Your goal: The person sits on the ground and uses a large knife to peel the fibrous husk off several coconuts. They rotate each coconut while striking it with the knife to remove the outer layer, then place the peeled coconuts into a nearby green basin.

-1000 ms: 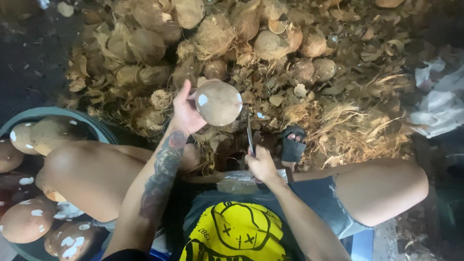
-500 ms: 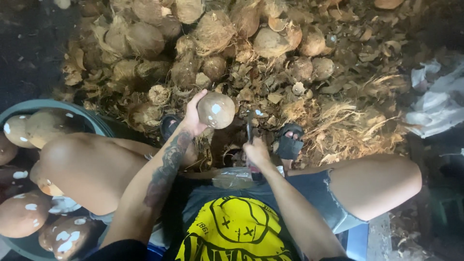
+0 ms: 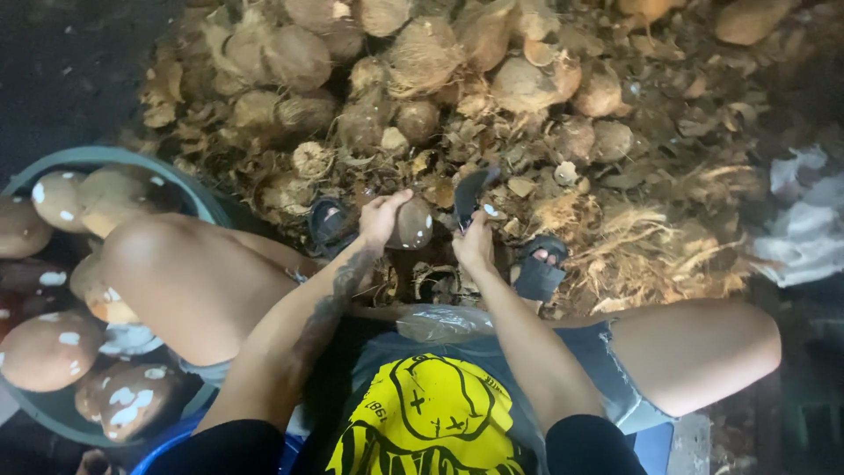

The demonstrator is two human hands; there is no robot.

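Item: coconut (image 3: 413, 224), gripped in left hand (image 3: 380, 218) before husk pile (image 3: 457, 97), steadied for blade (image 3: 470, 195) clenched in right hand (image 3: 475, 246).

The way ahead is blocked by a husk pile (image 3: 492, 97); leftward it is hemmed by a knee (image 3: 167, 264) and a tub (image 3: 105, 160).

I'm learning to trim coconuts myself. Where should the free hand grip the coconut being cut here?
Probably as shown: the left hand cups the coconut on its rounded left side, fingers over the top. That leaves the right face bare toward the dark blade in the right hand. The round shell offers no handle, so a wrapping palm grip away from the edge suits it.
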